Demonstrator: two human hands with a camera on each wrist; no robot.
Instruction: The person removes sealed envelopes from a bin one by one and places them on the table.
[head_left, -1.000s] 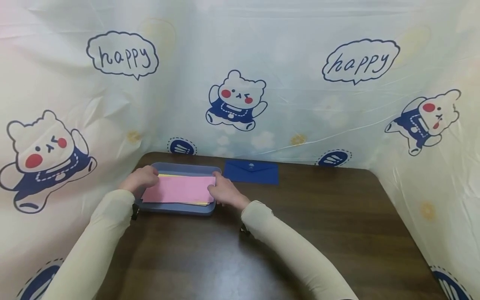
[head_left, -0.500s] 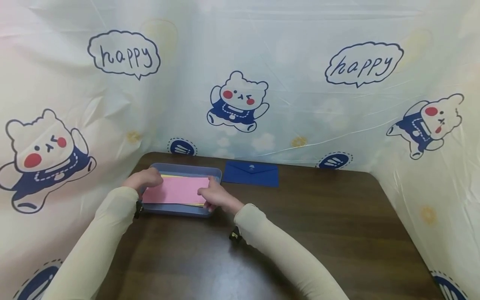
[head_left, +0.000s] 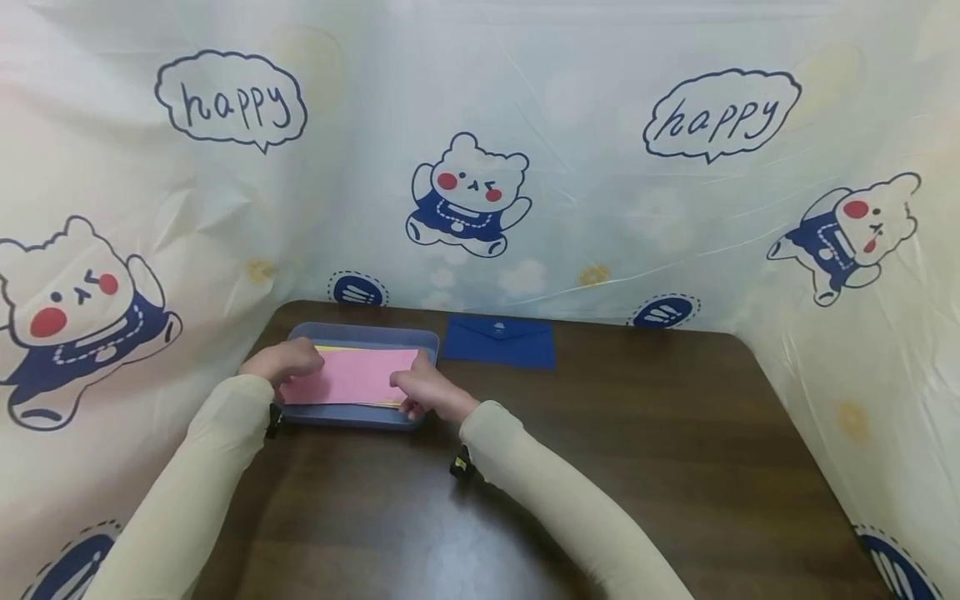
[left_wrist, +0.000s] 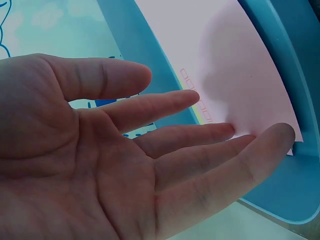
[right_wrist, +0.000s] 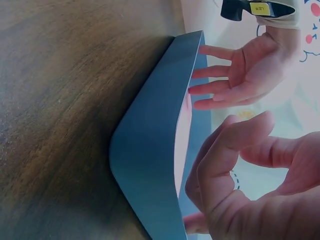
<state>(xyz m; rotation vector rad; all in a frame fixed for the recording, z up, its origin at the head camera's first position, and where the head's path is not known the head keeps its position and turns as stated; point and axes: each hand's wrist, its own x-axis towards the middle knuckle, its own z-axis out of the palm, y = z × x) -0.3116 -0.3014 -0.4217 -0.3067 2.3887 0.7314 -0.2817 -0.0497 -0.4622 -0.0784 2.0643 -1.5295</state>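
Note:
A pink envelope (head_left: 356, 379) with small printed boxes lies on top of a stack in the blue-grey tray (head_left: 352, 420); yellow edges show beneath it. My left hand (head_left: 283, 362) is at the stack's left end. In the left wrist view its fingers reach out nearly straight, the fingertips touching or just over the envelope. At the right end, my right hand (head_left: 433, 390) reaches over the tray rim. Its fingers and thumb bend toward each other in the right wrist view, with no envelope visible between them. Where its fingertips meet the stack is partly hidden.
A dark blue envelope (head_left: 498, 342) lies flap side up on the brown wooden table (head_left: 600, 467), just right of the tray. A pale patterned curtain (head_left: 585, 167) with bear prints rises behind the table and along both sides.
The right hand has shifted left along the tray, from its right edge inward over the envelope. My left hand has moved slightly right. The stack remains in the tray.

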